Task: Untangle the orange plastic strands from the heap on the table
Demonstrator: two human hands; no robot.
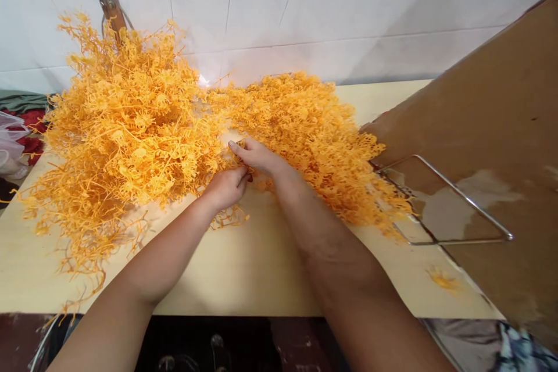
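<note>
A big tangled heap of orange, branching plastic sprigs (131, 110) stands on the left of the pale table. A second, flatter pile of the same orange sprigs (300, 128) spreads over the right side. Between the two, my left hand (227, 187) is closed, its fingertips at the edge of the left heap beside a few loose strands. Just beyond it my right hand (258, 157) is closed too, thumb stretched toward the left heap. Both hands meet around orange sprigs; the exact piece is mostly hidden by the fingers.
A bent metal wire frame (466, 197) reaches from the right pile in front of a large brown cardboard sheet or box (488, 104). One small orange piece (442, 279) lies on the table (244, 279). A wooden-looking handle (112, 14) sticks up behind the left heap, against the tiled wall.
</note>
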